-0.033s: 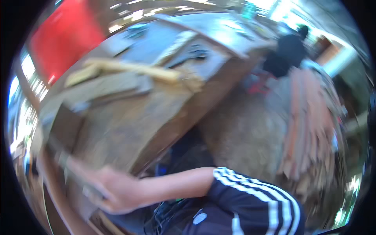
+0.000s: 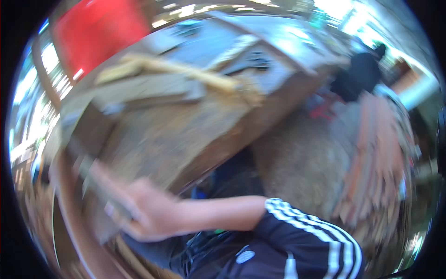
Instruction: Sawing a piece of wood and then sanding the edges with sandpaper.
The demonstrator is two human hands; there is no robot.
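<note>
My right hand (image 2: 151,204) is closed around a narrow, stick-like tool (image 2: 104,186) whose kind is lost in the blur. Its far end points up and left, towards a dark upright wooden piece (image 2: 93,130) on the thick wooden workbench (image 2: 148,144). I cannot tell whether tool and wood touch. Along the lower left curves a long brown band (image 2: 76,218), which could be a forearm or a board. My left hand cannot be made out there.
A grey-brown wooden block (image 2: 144,90) and a pale yellow wooden stick (image 2: 195,76) lie across the bench. Beyond them is a pale sheet (image 2: 283,39). A red object (image 2: 102,37) stands far left. Reddish wooden strips (image 2: 371,162) are piled at right, near a dark object (image 2: 355,76).
The whole view has shifted, so bench, wood and red object appear farther right. My right hand keeps its grip on the narrow tool and appears slightly higher and farther right.
</note>
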